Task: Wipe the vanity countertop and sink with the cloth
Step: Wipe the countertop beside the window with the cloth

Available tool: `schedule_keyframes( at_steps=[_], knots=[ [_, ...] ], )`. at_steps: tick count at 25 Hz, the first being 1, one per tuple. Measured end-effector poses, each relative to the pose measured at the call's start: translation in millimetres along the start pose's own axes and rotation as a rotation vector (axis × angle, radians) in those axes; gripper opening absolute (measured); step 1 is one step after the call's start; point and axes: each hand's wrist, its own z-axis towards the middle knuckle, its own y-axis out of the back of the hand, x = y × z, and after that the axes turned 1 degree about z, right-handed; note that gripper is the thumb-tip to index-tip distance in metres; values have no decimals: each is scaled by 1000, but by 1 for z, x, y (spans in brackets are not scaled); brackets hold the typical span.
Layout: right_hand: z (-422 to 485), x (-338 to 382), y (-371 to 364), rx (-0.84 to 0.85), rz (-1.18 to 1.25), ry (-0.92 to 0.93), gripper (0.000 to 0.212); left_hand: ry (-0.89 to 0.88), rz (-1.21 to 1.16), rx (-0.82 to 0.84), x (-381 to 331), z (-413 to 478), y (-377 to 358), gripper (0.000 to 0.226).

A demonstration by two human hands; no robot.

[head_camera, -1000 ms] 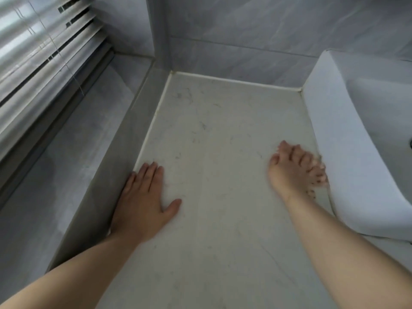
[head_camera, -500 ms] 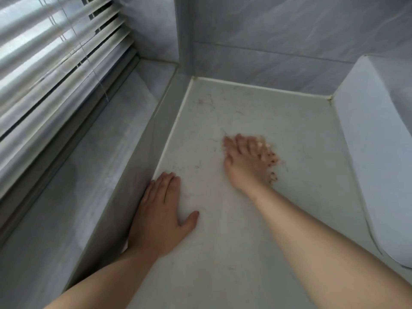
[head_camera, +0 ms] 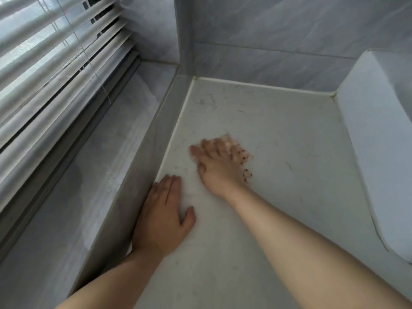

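The pale stone countertop (head_camera: pixel 285 139) carries faint dark streaks and hairs. My right hand (head_camera: pixel 217 166) lies flat on it with fingers spread, pressing a thin pale cloth (head_camera: pixel 244 160) with small dark red dots. Only the cloth's blurred edge peeks out past the fingers. My left hand (head_camera: pixel 163 216) rests flat on the countertop beside its left edge, thumb out, a short way in front of the right hand. The white sink basin (head_camera: pixel 376 139) stands at the right; just its outer wall shows.
A grey ledge (head_camera: pixel 142 166) runs along the countertop's left side, with a lower sill (head_camera: pixel 73 208) and window blinds (head_camera: pixel 55 70) beyond it. Grey tiled walls (head_camera: pixel 278 47) close the back, meeting at a corner post (head_camera: pixel 185 36).
My right hand has swept left across the countertop with the cloth, from beside the sink wall to near the left edge. My left hand stayed planted. The view turned left.
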Motion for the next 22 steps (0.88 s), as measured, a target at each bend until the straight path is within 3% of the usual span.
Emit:
schedule_keyframes(
  at_steps=[2,3,7,9,10,12,14,16,17,19,22],
  knots=[
    [-13,-24,5,42,-63,120,47,-35,53,42,-1,1,1,64],
    [-17,-51,10,1,-105,55,47,-64,81,58,-1,2,1,62],
    [-59,-161,37,-220,-89,-608,47,-146,151,90,-1,4,3,55],
    [-75,-161,36,-222,-26,-774,46,-125,138,88,-2,3,1,54],
    [-78,-143,30,-228,-18,-736,46,-114,135,84,-4,5,2,54],
    [-82,-90,8,-263,-52,-417,48,-115,143,79,-7,9,5,50],
    [-90,-40,-14,-213,-86,-28,53,-139,150,75,-8,16,7,47],
    [-88,-39,-5,-46,-100,151,63,-175,136,48,-6,21,4,48],
    [-81,-62,3,-29,-126,92,65,-201,126,44,-4,23,2,49],
    [-71,-119,19,-110,-181,-229,54,-261,111,59,1,27,-3,51],
    [-64,-165,38,-171,-33,-690,49,-203,101,96,3,47,-7,62]
  ],
)
